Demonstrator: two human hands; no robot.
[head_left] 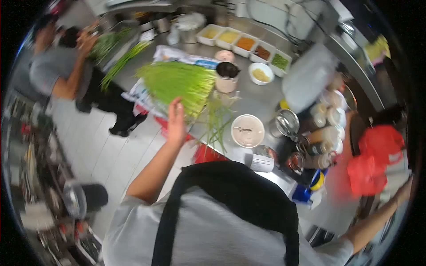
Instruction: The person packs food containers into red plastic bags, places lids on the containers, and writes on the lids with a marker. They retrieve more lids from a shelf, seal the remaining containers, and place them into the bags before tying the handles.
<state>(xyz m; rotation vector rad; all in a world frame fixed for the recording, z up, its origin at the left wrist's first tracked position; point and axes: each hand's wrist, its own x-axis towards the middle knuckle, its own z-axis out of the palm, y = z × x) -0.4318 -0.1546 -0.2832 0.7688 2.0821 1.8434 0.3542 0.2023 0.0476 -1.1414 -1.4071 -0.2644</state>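
My left hand [176, 124] is stretched out with fingers extended, right at the near edge of a large heap of long thin green stalks [179, 84]. The heap lies on a printed white plastic sheet [171, 54]. A few loose stalks [217, 122] trail over the steel counter's edge, just right of that hand. My right arm reaches far out to the right; the right hand [404, 191] is blurred at the image edge, beside pale stacked items below red plastic bags [377, 155]. Its fingers do not show clearly.
Spice and garnish trays [245, 43], a white bowl [261, 74] and a lidded tub [247, 131] stand on the counter. Squeeze bottles [326, 133] crowd its right side. A co-worker [66, 80] stands at left by more greens. A dark bin [94, 196] sits lower left.
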